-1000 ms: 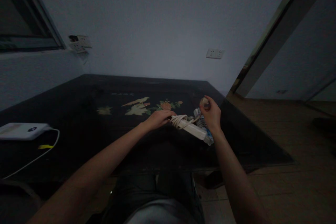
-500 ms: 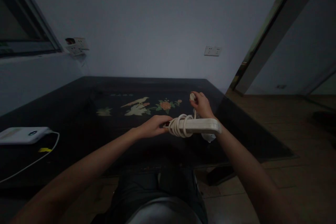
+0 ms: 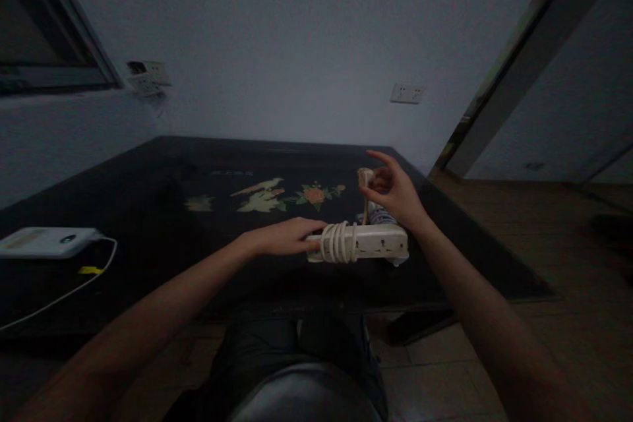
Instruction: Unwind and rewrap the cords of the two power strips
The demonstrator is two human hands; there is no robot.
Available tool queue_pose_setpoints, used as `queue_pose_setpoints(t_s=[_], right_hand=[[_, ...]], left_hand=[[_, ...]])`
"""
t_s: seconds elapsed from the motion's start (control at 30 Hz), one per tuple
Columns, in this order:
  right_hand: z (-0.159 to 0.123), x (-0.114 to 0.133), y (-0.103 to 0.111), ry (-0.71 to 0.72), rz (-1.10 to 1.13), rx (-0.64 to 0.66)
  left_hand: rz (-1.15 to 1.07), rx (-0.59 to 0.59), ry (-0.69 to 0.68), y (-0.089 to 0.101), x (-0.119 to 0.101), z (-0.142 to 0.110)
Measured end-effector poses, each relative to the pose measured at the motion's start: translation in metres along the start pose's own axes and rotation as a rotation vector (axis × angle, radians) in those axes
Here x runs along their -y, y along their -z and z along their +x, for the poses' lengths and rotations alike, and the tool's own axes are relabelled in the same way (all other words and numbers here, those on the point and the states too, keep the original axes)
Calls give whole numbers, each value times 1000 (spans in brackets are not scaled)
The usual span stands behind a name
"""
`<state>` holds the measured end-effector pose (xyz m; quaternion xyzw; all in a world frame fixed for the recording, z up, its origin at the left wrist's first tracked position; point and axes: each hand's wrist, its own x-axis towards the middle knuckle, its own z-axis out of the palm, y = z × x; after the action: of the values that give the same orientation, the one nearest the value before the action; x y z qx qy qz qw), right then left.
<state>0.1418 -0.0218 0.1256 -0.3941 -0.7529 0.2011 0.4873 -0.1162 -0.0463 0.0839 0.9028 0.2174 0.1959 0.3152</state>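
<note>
Currently, left hand [image 3: 291,237] grips the power strip [image 3: 380,241] at its left end; right hand [image 3: 394,190], beyond the strip, pinches its plug [image 3: 364,178] between thumb and fingers

Grips a white power strip [image 3: 381,243], wound with pale cord [image 3: 338,242], by its left end in the left hand [image 3: 283,237]. Holds the plug [image 3: 364,177] in the right hand [image 3: 399,195], above the black table [image 3: 198,237]. Includes a white power bank [image 3: 44,242] at far left.
</note>
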Motion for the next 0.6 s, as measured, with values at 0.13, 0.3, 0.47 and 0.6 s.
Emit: queue_pose_setpoints(t_s=[0.13,0.3,0.47,0.6], right_hand=[[-20,20,3,-33,92,54],[-46,-2,-16,-204,3,42],[-68,-21,-42,-283,12,11],[-82,-31,-52,-215,-139,-107]], left_hand=[[-21,22,95,1,17,4],[-182,-286,280,-5,55,10],[-211,-443,489,-10,80,35],[-145,-531,549,-16,93,67]])
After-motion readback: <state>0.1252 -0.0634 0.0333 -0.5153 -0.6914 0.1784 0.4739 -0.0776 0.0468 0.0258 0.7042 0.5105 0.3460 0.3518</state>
